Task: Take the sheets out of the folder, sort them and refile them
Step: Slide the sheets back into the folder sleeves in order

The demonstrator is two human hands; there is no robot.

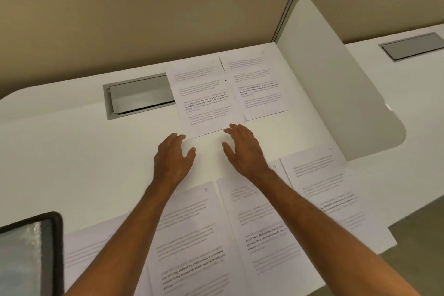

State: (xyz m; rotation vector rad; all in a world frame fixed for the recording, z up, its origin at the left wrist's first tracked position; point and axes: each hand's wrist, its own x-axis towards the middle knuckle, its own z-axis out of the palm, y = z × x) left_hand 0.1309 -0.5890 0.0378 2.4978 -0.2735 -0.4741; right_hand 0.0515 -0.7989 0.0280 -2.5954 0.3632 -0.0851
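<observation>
Two hands are shown stretched forward over a white bench [72, 151], palms down, with printed sheets laid out singly around them. The left hand [174, 155] and the right hand [242, 149] are held side by side, a bare strip of bench between them; the fingers [234, 128] of both are loosely spread and relaxed, and nothing is gripped. Just beyond the fingertips lies the far left sheet [204, 96], its near edge met by the fingertips of both hands, although actual contact cannot be confirmed. Beside it, further right, the far right sheet [258, 84] is seen. Behind the fingers, under the forearms, the sheet marked 8 [192, 235] and the sheet marked 9 [262, 230] are placed, with the sheet marked 10 [324, 182] to their right. The folder [28, 255], dark-edged with a clear sleeve, is located well back and left of the left hand.
</observation>
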